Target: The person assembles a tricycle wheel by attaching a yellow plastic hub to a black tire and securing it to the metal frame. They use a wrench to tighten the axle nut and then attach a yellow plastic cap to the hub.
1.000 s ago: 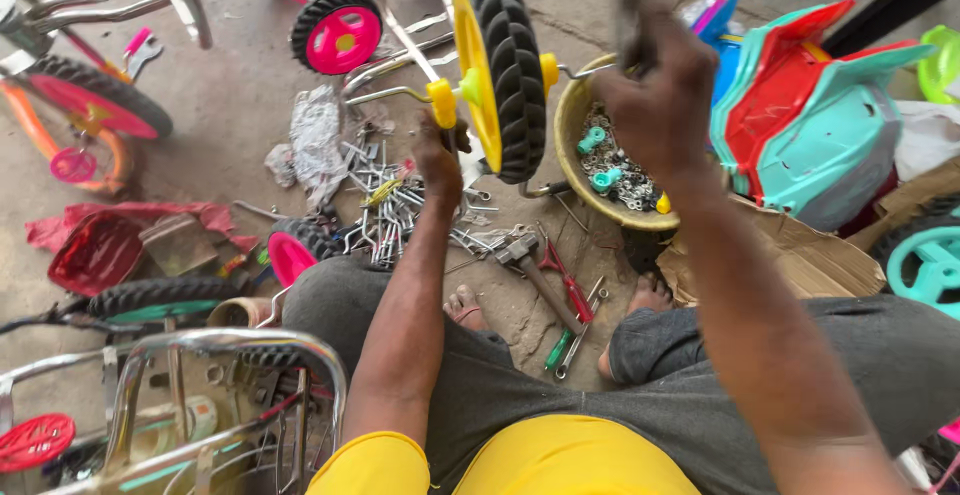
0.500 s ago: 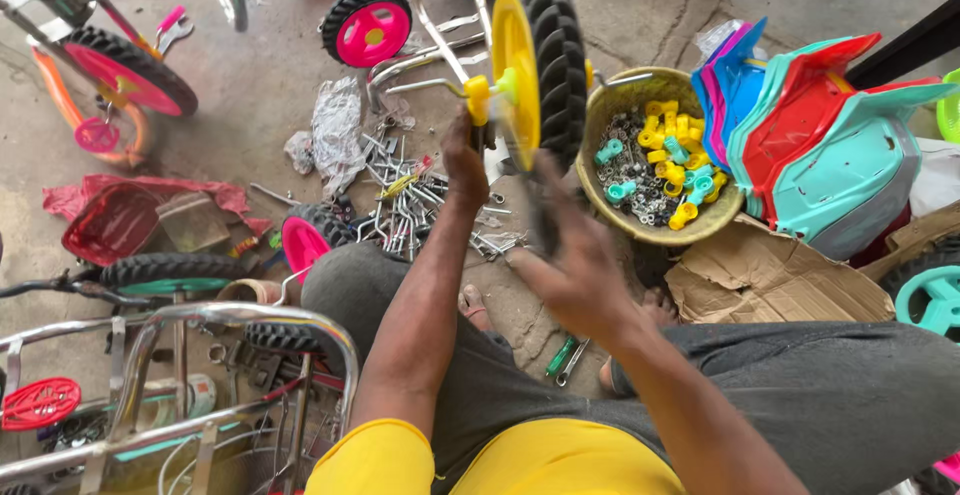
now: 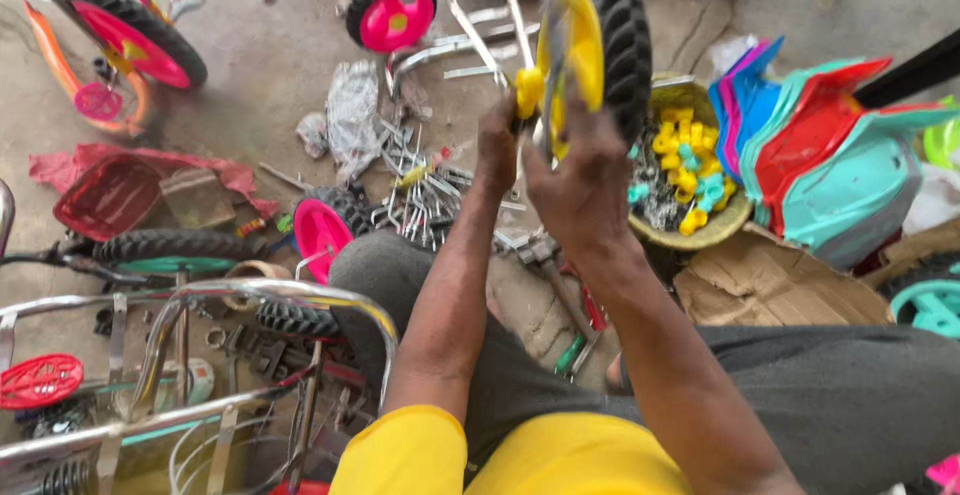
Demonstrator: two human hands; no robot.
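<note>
**A:** Talk me through it. Where are the hands?

**B:** Both are up at the yellow wheel [image 3: 590, 45], the one with the black knobbly tyre, standing on edge at the top middle of my view. My left hand [image 3: 497, 150] sits just left of that wheel, fingers curled shut around the yellow hub cap [image 3: 529, 92] and the axle end. My right hand [image 3: 580, 180] is directly below the wheel, wrapped up against its lower edge; I see the back of it, so what it pinches I cannot tell.

**A:** What surrounds the wheel?

**B:** Just right of it, a round basket [image 3: 712, 230] holding small yellow and teal plastic parts. Further right, a stack of coloured plastic seats [image 3: 830, 165], with flattened cardboard [image 3: 770, 280] below them. Left of the wheel, a pink-hubbed small wheel [image 3: 392, 10] on the concrete floor, and down-left a scatter of metal bolts and spokes [image 3: 425, 190].

**A:** And nearer you?

**B:** Well below the wheel, my grey-trousered knees, and a chrome frame [image 3: 200, 300] off to the lower left, beside another pink wheel [image 3: 322, 237].
</note>
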